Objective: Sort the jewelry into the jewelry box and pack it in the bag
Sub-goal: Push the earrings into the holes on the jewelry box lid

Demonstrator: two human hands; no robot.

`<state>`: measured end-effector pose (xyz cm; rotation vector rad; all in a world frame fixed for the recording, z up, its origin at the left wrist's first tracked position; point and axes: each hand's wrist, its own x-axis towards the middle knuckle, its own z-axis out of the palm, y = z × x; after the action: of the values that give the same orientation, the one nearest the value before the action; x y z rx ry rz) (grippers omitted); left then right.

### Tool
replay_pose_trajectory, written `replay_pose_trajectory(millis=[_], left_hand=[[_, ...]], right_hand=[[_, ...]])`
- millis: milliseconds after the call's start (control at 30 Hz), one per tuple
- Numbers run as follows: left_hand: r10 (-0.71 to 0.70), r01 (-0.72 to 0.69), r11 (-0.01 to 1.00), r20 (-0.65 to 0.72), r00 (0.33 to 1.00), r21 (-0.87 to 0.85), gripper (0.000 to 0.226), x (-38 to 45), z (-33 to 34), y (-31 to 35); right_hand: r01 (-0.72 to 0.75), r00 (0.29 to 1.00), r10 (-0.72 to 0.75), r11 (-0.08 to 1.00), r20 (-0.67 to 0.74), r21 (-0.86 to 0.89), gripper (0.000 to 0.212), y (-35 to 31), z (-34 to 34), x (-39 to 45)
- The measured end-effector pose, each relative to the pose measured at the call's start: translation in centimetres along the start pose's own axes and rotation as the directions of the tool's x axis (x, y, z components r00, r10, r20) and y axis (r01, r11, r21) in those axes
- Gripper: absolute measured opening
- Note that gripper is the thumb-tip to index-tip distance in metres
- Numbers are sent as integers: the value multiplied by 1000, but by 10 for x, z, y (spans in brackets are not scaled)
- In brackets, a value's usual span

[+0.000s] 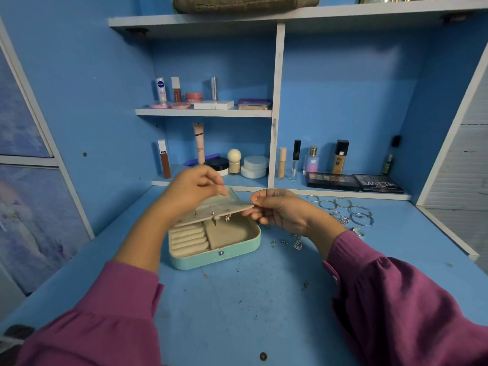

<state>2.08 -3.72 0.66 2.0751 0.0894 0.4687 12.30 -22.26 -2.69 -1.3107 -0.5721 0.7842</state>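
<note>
The light is soft and even, and the blue wall (pixel 343 83) looks bright. Dark shadows sit under the shelves (pixel 203 112). The picture bends at the edges, so straight boards look slanted. The left hand (pixel 192 190) is a little blurry. The far left side is hazy. The sleeves (pixel 412 307) look dark down low.

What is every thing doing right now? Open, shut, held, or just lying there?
Jewelry box: open, on the desk.
Earring panel: held level over the box, studs in it.
Left hand: pinches the panel's far edge.
Right hand: pinches the panel's right edge.
Bangles: loose on the desk.
Triangle earring: loose on the desk.
</note>
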Motion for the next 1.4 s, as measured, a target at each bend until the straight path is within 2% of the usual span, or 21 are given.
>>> replay_pose_trajectory(millis=[100,167,233,367,467,567,667,733,800,867,933,1100,1400], left_hand=[[-59,37,989,-158,986,-142,10,-5,-28,-20],[-89,52,984,-219,972,-168,21,-12,-42,-35],[-120,86,982,-204,972,-171,32,-18,-54,-52],[-219,207,962,-48,975,-180,48,-26,-62,-75],[-220,209,945,-18,975,-251,40,-25,-58,-75],[-217,183,935,-80,973,-305,29,-23,-49,-74],[-219,162,941,-172,960,-297,21,-21,-44,-76],[-209,145,947,-205,956,-288,17,-19,-43,-78],[-203,135,950,-231,951,-281,15,-18,-42,-79],[-205,129,952,-270,941,-276,13,-17,-40,-81],[-206,120,954,-307,929,-275,9,-16,-37,-82],[-221,107,946,-370,902,-306,7,-15,-31,-85],[-221,102,930,-314,923,-354,13,-13,-27,-87]], right_hand=[[17,999,-15,999,-34,46,11,-1,1,1],[30,998,-27,997,-48,66,16,-2,1,0],[51,997,-46,995,-60,84,19,-3,3,0],[102,994,-94,983,-63,154,19,-3,6,0],[132,990,-122,974,-67,182,18,-1,7,3],[152,987,-142,973,-72,175,19,2,6,4],[179,977,-175,984,-120,26,15,0,2,2],[129,966,-181,956,-183,-264,8,-1,-1,-2],[26,963,-177,813,-203,-582,7,0,0,-5],[-41,968,-149,694,-200,-719,8,3,4,-6],[-76,964,-147,647,-222,-759,5,7,9,-7],[-104,949,-166,637,-267,-764,3,11,14,-6],[-89,948,-171,668,-269,-739,9,17,10,-9]])
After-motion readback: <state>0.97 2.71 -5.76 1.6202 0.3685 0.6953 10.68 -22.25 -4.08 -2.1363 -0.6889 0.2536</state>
